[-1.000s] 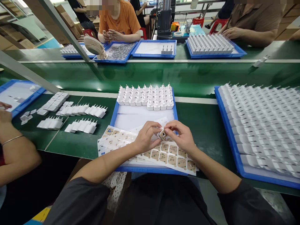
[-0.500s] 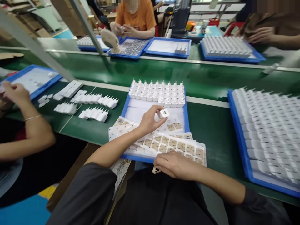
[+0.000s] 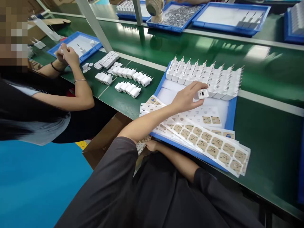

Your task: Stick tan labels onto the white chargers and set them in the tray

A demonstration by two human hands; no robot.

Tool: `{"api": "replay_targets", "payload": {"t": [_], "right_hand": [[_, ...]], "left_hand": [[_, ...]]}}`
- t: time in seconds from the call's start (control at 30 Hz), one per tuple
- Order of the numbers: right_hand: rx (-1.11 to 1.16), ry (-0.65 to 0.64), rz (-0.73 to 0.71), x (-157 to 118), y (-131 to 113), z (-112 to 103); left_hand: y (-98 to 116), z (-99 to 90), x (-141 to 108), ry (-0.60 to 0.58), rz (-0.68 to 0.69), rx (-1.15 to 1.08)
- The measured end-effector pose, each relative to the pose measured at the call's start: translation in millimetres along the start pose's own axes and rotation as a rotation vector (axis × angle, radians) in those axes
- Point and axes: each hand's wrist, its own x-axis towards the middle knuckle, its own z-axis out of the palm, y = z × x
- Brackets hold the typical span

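My left hand (image 3: 186,98) is closed around a white charger plug (image 3: 203,94), its port end facing me, over the blue-rimmed tray (image 3: 232,112). Rows of white chargers with pins up (image 3: 201,71) stand in the far part of that tray. Sheets of tan adhesive stickers (image 3: 206,136) lie across its near side and overhang the rim. Below the tray's near edge, my right hand (image 3: 152,145) reaches left beside a speckled sheet (image 3: 142,144). Its fingers are mostly hidden, so any grip is unclear.
Several loose chargers (image 3: 128,88) lie on the green bench left of the tray. A co-worker's hands (image 3: 67,55) work by another blue tray (image 3: 89,57). Beyond the divider stand a small fan (image 3: 155,8) and a tray of metal parts (image 3: 181,15). A cardboard box (image 3: 104,139) sits below the bench.
My view has turned left and down. My right hand has moved from the tray's near edge leftward and below it; the tan piece it held no longer shows. My left hand still holds the charger.
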Motion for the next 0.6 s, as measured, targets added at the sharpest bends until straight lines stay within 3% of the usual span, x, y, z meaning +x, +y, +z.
{"api": "replay_targets", "payload": {"t": [0.17, 0.3, 0.37, 0.5, 0.6], "right_hand": [[0.145, -0.005, 0.091, -9, 28, 15], [0.221, 0.046, 0.158, -14, 30, 16], [0.256, 0.047, 0.176, -16, 29, 13], [0.344, 0.045, 0.170, -18, 26, 6], [0.431, 0.035, 0.153, -18, 26, 4]], "left_hand": [[-5, 1.6, 2, 0.030, 0.030, 0.011], [15, -15.1, 10, 0.097, 0.086, -0.014], [34, -37.4, 17, 0.184, 0.096, -0.021], [66, -103.4, 21, 0.370, 0.086, -0.024], [56, -143.8, 0, 0.426, -0.010, 0.027]]}}
